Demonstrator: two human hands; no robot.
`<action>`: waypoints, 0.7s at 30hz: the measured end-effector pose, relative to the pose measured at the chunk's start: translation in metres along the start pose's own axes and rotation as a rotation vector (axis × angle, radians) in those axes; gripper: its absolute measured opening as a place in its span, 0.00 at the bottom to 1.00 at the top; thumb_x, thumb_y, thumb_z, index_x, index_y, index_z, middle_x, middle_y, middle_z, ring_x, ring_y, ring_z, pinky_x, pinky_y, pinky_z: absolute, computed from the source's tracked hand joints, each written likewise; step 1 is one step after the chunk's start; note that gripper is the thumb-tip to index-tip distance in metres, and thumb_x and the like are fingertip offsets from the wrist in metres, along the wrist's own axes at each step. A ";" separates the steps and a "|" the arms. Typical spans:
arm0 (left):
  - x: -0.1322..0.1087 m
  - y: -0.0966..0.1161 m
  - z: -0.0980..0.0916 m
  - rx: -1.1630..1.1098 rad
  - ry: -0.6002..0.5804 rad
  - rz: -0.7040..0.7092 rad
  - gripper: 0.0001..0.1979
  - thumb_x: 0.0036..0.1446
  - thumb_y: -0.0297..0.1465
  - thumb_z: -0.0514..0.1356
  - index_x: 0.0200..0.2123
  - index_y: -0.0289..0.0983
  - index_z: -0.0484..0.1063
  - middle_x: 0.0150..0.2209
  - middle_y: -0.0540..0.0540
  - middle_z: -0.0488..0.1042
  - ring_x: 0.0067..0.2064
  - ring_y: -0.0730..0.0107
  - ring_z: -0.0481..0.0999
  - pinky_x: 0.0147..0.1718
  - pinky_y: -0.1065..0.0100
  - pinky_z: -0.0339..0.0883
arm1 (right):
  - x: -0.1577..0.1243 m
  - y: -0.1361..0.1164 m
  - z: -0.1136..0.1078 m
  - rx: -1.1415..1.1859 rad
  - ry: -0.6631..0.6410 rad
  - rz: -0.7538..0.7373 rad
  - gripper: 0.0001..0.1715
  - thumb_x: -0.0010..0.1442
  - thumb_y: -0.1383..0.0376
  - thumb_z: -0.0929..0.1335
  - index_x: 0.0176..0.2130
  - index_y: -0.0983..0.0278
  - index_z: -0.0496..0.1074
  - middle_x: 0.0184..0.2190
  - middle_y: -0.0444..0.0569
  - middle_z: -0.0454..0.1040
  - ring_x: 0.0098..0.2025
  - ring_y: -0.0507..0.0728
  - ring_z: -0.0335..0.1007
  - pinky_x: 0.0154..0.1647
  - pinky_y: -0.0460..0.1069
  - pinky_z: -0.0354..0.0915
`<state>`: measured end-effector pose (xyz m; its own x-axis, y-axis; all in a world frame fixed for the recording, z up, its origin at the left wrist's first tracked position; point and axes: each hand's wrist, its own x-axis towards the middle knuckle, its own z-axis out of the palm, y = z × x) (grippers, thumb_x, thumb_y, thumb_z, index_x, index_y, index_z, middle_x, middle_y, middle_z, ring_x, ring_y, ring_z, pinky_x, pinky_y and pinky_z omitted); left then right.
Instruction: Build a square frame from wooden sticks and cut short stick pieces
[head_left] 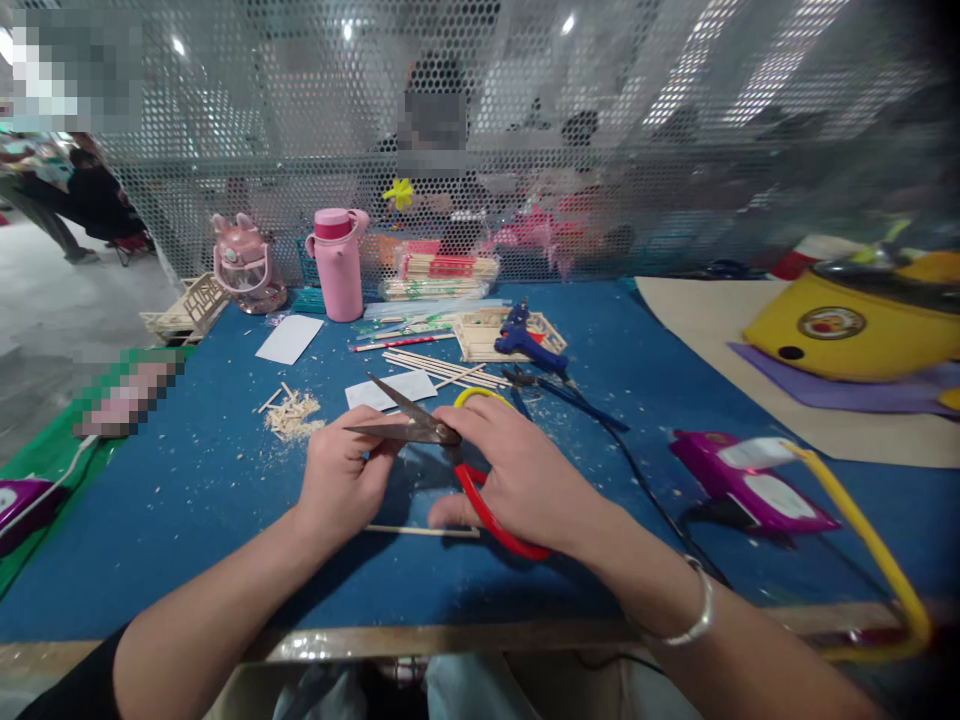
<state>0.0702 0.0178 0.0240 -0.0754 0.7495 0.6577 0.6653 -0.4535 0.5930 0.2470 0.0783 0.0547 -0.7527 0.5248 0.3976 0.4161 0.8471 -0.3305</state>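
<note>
Scissors (417,431), red-and-yellow handled, blades apart, clamped by right hand (525,475) fingers; left hand (341,482) fingers pinched together.

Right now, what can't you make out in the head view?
Head view, whatever the left hand pinches by the scissors blades: covered by its fingers.
Head view, grip of the right hand in the red loop: hidden under the hand itself.
Head view, goods behind the mesh screen: blurred by the mesh.
Head view, yellow pot: cut by the right edge.
</note>
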 end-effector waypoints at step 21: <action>0.007 0.007 0.004 -0.681 0.062 -0.524 0.17 0.45 0.33 0.64 0.40 0.36 0.73 0.25 0.53 0.71 0.24 0.75 0.73 0.21 0.76 0.65 | 0.032 -0.011 0.011 0.816 0.125 0.358 0.14 0.45 0.67 0.67 0.36 0.65 0.68 0.23 0.40 0.66 0.23 0.48 0.61 0.27 0.45 0.60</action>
<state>0.0774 0.0217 0.0308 -0.3016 0.9243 0.2338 -0.0559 -0.2619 0.9635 0.2123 0.0847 0.0615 -0.5664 0.7918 0.2285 0.0875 0.3335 -0.9387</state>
